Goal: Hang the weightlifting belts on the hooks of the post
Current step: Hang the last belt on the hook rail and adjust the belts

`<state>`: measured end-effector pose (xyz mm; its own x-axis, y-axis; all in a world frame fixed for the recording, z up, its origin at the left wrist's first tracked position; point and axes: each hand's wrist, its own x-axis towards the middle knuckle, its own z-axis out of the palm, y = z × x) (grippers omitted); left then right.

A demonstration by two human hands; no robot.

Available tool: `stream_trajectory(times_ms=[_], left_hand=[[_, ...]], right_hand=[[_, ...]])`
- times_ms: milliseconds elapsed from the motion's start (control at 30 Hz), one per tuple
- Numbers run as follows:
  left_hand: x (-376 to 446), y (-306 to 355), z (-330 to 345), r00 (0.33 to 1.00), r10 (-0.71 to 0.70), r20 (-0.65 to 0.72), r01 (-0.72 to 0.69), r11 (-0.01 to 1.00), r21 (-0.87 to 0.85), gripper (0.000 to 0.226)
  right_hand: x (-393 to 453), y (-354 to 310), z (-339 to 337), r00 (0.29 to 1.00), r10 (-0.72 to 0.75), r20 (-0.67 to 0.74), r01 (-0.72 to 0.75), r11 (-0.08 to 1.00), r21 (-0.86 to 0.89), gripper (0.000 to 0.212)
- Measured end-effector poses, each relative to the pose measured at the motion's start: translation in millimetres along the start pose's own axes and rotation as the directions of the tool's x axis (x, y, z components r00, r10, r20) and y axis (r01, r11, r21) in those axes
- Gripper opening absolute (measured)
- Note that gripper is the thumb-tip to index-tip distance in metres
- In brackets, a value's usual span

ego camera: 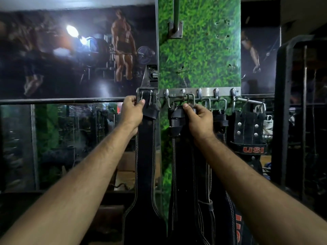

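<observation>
A green grass-patterned post [200, 55] carries a metal hook rail [207, 91] with several hooks. My left hand [131, 111] grips the buckle end of a black leather belt [146, 156] at the post's left edge, level with the rail. My right hand [198, 119] grips the top of a second black belt [178, 165], whose buckle [190, 100] is up at a hook. More black belts [219, 119] hang from hooks to the right, among them a studded one marked USI [247, 131].
A gym poster wall [70, 53] and a mirror with a dark rail [62, 100] lie to the left. A black metal rack [290, 112] stands at the right. A metal bracket with a bar [175, 29] is fixed high on the post.
</observation>
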<state>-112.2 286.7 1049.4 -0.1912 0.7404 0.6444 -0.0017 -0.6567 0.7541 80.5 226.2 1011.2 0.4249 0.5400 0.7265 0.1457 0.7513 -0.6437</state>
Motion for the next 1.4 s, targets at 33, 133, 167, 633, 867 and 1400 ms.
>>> stream_trajectory(times_ms=[33, 133, 167, 633, 867, 1400], left_hand=[[-1.0, -7.7, -1.1, 1.000, -0.012, 0.007, 0.012, 1.000, 0.004, 0.010], [-4.2, -26.9, 1.9, 0.999, -0.041, 0.015, 0.040, 0.998, 0.056, 0.027], [-4.5, -31.6, 3.6, 0.999, -0.042, 0.019, 0.040, 0.997, 0.067, 0.030], [-9.8, -52.7, -3.6, 0.998, -0.062, 0.027, 0.057, 0.988, 0.143, 0.027], [-2.8, -52.4, -9.2, 0.999, -0.021, 0.025, 0.012, 0.948, 0.318, 0.042], [-3.3, -59.8, -22.3, 0.995, -0.060, 0.085, 0.045, 0.985, 0.168, 0.046]], right_hand=[[1.4, 2.3, 3.4, 1.000, 0.008, 0.002, -0.008, 1.000, 0.004, 0.041], [4.6, 4.5, 11.4, 1.000, 0.004, -0.013, -0.004, 1.000, -0.004, 0.051], [6.5, 4.9, 13.4, 1.000, -0.003, -0.015, 0.003, 1.000, -0.009, 0.054], [8.8, 10.9, 36.1, 0.997, 0.083, -0.004, -0.083, 0.996, 0.012, 0.026], [23.4, 6.7, 59.9, 0.988, 0.065, -0.139, -0.102, 0.954, -0.283, 0.045], [-0.9, -2.2, 49.0, 0.989, 0.139, -0.056, -0.145, 0.792, -0.593, 0.047]])
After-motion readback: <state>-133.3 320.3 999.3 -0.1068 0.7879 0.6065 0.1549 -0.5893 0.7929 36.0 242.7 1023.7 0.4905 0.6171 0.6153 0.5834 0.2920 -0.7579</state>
